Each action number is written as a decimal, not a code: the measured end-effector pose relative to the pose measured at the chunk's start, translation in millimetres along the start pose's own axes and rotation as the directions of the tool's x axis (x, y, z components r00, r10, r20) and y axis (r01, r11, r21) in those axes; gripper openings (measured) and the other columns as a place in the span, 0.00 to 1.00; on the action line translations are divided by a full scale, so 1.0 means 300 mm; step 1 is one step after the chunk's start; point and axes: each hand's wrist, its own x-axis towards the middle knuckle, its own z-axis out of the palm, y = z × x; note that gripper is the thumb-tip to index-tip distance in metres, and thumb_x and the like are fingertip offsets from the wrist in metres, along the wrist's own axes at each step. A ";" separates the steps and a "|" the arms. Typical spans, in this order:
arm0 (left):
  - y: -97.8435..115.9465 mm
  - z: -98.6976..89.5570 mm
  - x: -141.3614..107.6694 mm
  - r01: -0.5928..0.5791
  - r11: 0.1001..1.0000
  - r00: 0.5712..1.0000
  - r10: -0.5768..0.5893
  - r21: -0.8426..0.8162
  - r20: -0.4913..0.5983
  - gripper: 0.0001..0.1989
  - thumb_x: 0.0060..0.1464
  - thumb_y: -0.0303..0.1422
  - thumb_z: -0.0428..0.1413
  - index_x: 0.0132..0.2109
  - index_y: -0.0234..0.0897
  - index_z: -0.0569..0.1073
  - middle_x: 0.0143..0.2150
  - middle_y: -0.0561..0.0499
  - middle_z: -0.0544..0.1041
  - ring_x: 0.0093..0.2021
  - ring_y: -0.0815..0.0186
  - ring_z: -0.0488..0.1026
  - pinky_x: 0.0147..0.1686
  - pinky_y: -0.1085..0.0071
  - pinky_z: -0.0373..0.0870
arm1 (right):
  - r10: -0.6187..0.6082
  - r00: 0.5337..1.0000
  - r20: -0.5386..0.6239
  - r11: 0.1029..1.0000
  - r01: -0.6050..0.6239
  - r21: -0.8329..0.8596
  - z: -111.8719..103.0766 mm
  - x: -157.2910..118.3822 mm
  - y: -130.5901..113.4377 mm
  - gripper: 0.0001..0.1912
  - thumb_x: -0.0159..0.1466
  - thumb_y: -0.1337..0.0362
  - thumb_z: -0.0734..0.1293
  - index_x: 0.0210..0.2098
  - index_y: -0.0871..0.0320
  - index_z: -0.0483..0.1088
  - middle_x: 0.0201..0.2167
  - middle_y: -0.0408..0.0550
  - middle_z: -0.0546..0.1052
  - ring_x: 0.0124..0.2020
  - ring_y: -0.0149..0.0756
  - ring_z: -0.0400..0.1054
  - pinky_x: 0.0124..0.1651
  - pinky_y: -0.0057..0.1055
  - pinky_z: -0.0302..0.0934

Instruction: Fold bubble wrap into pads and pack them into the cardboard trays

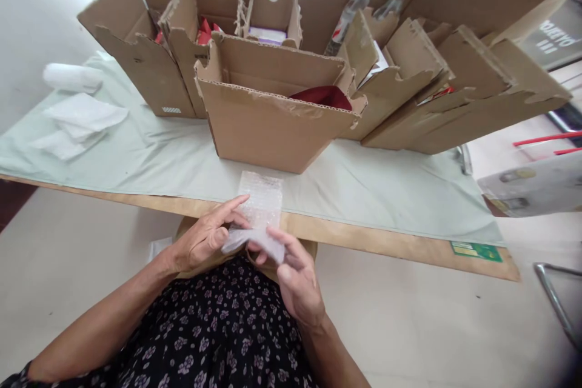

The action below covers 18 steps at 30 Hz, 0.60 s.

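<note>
A small piece of clear bubble wrap (260, 194), shaped like a flat bag or folded sheet, lies across the table's front edge, its near end raised and curled over my lap. My left hand (204, 239) is at its left side, index finger stretched along it and thumb apart from the fingers. On the right, the near flap sits between the thumb and fingers of my right hand (300, 282). Whether anything is inside the wrap, I cannot tell. Just beyond stands an open cardboard box (268, 127) with a dark red item (322, 96) inside.
More cut cardboard boxes (150, 73) stand left and right along the back. Plastic bottles (354, 12) rise behind them. White wrapping sheets (84, 115) and a white roll (73, 77) lie at the left on the pale green cloth (386, 188). A metal chair frame (557, 303) is at right.
</note>
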 end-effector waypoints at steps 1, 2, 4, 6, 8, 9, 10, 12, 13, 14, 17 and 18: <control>0.002 0.002 0.006 0.016 1.000 1.000 -0.016 -0.007 -0.004 0.37 0.70 0.55 0.44 0.76 0.40 0.54 0.57 0.40 0.80 0.56 0.51 0.78 0.60 0.52 0.73 | 0.011 0.999 -0.044 0.999 -0.009 0.039 0.005 0.022 0.006 0.32 0.68 0.46 0.69 0.66 0.53 0.67 0.56 0.57 0.81 0.54 0.49 0.78 0.51 0.44 0.75; 0.005 0.008 0.012 0.043 0.999 0.999 -0.043 0.011 -0.023 0.38 0.68 0.54 0.48 0.76 0.39 0.54 0.56 0.40 0.81 0.54 0.52 0.79 0.57 0.54 0.74 | 0.031 0.996 -0.081 0.998 -0.026 0.059 0.011 0.041 0.010 0.34 0.68 0.47 0.69 0.68 0.54 0.64 0.59 0.60 0.78 0.57 0.51 0.76 0.50 0.44 0.75; 0.009 0.033 0.024 0.119 0.989 0.986 -0.107 0.086 -0.131 0.36 0.67 0.47 0.54 0.74 0.37 0.58 0.47 0.44 0.82 0.47 0.56 0.80 0.51 0.59 0.77 | 0.100 0.985 -0.139 0.992 -0.089 0.086 0.021 0.070 0.016 0.35 0.69 0.51 0.69 0.70 0.54 0.60 0.64 0.62 0.74 0.62 0.51 0.73 0.49 0.42 0.75; 0.010 0.067 0.038 0.161 0.971 0.950 -0.104 0.176 -0.295 0.28 0.67 0.38 0.54 0.70 0.35 0.64 0.37 0.50 0.81 0.40 0.62 0.79 0.48 0.63 0.76 | 0.166 0.969 -0.184 0.980 -0.141 0.139 0.030 0.084 0.017 0.35 0.69 0.53 0.70 0.71 0.52 0.59 0.66 0.60 0.73 0.62 0.48 0.73 0.50 0.39 0.74; 0.007 0.096 0.050 0.157 0.942 0.906 -0.018 0.296 -0.423 0.21 0.66 0.31 0.53 0.64 0.33 0.70 0.35 0.51 0.79 0.39 0.63 0.77 0.47 0.64 0.74 | 0.206 0.954 -0.216 0.967 -0.164 0.195 0.035 0.088 0.016 0.36 0.68 0.56 0.72 0.71 0.50 0.58 0.66 0.58 0.73 0.62 0.45 0.73 0.50 0.36 0.74; 0.004 0.107 0.055 0.155 0.916 0.888 0.035 0.370 -0.459 0.20 0.65 0.29 0.53 0.62 0.32 0.72 0.35 0.51 0.79 0.39 0.62 0.77 0.47 0.64 0.73 | 0.218 0.950 -0.225 0.962 -0.170 0.215 0.035 0.088 0.015 0.38 0.67 0.57 0.73 0.72 0.50 0.57 0.65 0.57 0.73 0.61 0.44 0.73 0.49 0.35 0.74; 0.002 0.115 0.060 0.159 0.882 0.876 0.081 0.443 -0.475 0.19 0.64 0.28 0.53 0.60 0.32 0.73 0.35 0.50 0.79 0.39 0.61 0.76 0.46 0.63 0.73 | 0.223 0.947 -0.230 0.958 -0.170 0.229 0.035 0.089 0.015 0.40 0.66 0.57 0.73 0.73 0.49 0.55 0.64 0.56 0.74 0.60 0.44 0.74 0.48 0.35 0.74; -0.003 0.122 0.066 0.182 0.801 0.869 0.141 0.570 -0.475 0.20 0.63 0.26 0.53 0.60 0.31 0.73 0.36 0.48 0.78 0.39 0.59 0.74 0.45 0.61 0.72 | 0.224 0.946 -0.235 0.957 -0.168 0.236 0.031 0.087 0.015 0.42 0.67 0.57 0.73 0.74 0.48 0.52 0.63 0.55 0.75 0.58 0.43 0.75 0.47 0.34 0.75; -0.005 0.121 0.067 0.196 0.765 0.870 0.154 0.614 -0.469 0.20 0.62 0.26 0.53 0.61 0.31 0.73 0.37 0.47 0.78 0.40 0.58 0.74 0.44 0.60 0.72 | 0.214 0.949 -0.232 0.961 -0.163 0.222 0.027 0.084 0.015 0.42 0.67 0.57 0.72 0.75 0.47 0.50 0.62 0.54 0.75 0.58 0.43 0.75 0.47 0.34 0.75; -0.006 0.119 0.068 0.205 0.737 0.874 0.158 0.644 -0.459 0.21 0.62 0.26 0.53 0.61 0.30 0.72 0.39 0.46 0.78 0.41 0.56 0.74 0.45 0.59 0.72 | 0.194 0.955 -0.225 0.970 -0.153 0.188 0.024 0.079 0.014 0.41 0.68 0.58 0.71 0.75 0.46 0.50 0.63 0.54 0.75 0.57 0.42 0.76 0.47 0.35 0.75; -0.009 0.108 0.072 0.194 0.706 0.890 0.166 0.681 -0.425 0.19 0.63 0.27 0.54 0.59 0.32 0.75 0.45 0.42 0.77 0.45 0.54 0.74 0.47 0.58 0.72 | 0.041 0.980 -0.195 0.988 -0.069 -0.138 0.010 0.053 0.005 0.30 0.72 0.60 0.67 0.71 0.45 0.59 0.61 0.51 0.77 0.54 0.42 0.77 0.48 0.39 0.76; -0.010 0.104 0.074 0.184 0.707 0.895 0.167 0.683 -0.413 0.17 0.63 0.27 0.55 0.57 0.33 0.77 0.46 0.42 0.77 0.46 0.54 0.74 0.47 0.57 0.73 | -0.060 0.983 -0.175 0.945 0.000 -0.326 0.005 0.043 0.002 0.26 0.72 0.62 0.67 0.68 0.45 0.64 0.60 0.51 0.78 0.55 0.43 0.77 0.51 0.42 0.75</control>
